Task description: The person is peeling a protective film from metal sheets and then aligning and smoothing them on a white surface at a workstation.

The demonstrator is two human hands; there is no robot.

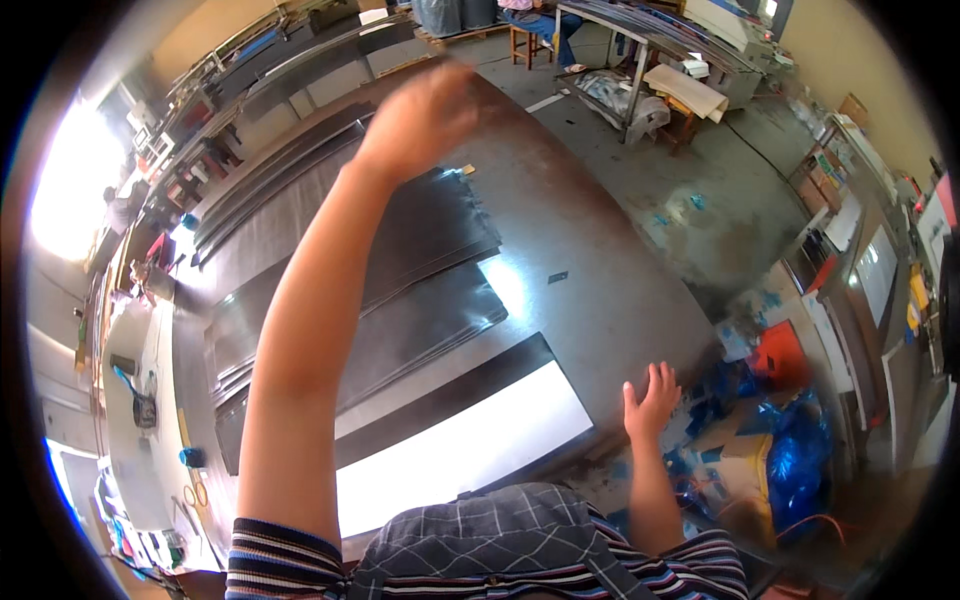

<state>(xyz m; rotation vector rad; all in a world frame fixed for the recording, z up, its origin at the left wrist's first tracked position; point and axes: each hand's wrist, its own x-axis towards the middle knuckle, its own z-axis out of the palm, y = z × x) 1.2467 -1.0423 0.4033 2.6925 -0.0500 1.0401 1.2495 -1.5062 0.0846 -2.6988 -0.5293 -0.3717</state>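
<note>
View from above of a person in a striped shirt leaning over a long, dark metal worktop [600,270]. The left hand [420,115] is raised high and stretched far forward over the worktop; it is blurred, so I cannot tell whether its fingers are spread or closed, and nothing shows in it. The right hand [650,398] lies flat with fingers spread wide, empty, resting at the near right edge of the worktop. Between the two arms lie stacked dark metal sheets [420,270], overlapping lengthwise along the worktop. Nearest the person, a bright white sheet [470,445] lies on a dark one, just left of the right hand. On the floor to the right sits a blue plastic bag [795,450] beside an orange box [780,355]. Further back stands a metal-framed table [640,40] with a wooden stool [525,42] next to it.
</note>
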